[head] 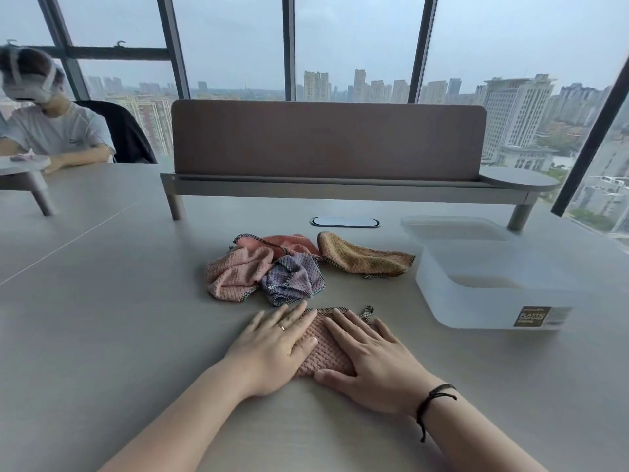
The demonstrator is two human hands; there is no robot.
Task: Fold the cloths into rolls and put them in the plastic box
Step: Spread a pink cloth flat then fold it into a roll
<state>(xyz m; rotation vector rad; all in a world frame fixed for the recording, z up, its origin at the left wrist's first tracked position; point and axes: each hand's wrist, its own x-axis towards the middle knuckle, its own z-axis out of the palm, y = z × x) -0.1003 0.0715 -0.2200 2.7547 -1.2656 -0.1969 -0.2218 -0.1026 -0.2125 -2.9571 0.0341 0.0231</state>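
Note:
A brown-pink waffle cloth [326, 352] lies flat on the table in front of me. My left hand [275, 349] rests palm down on its left part, fingers spread. My right hand [371, 359] presses flat on its right part. Behind it lies a heap of crumpled cloths: a pink one [235, 272], a purple one [292, 279] and a coral one [289, 243]. A mustard-yellow cloth [364, 257] lies to their right. The translucent plastic box [476, 301] stands open at the right, with nothing visible inside, and its lid [452, 228] lies behind it.
A desk divider on a raised shelf [340, 189] crosses the back of the table, with a cable port [345, 222] below it. Another person sits at the far left behind a small round stand [23, 168]. Windows lie beyond.

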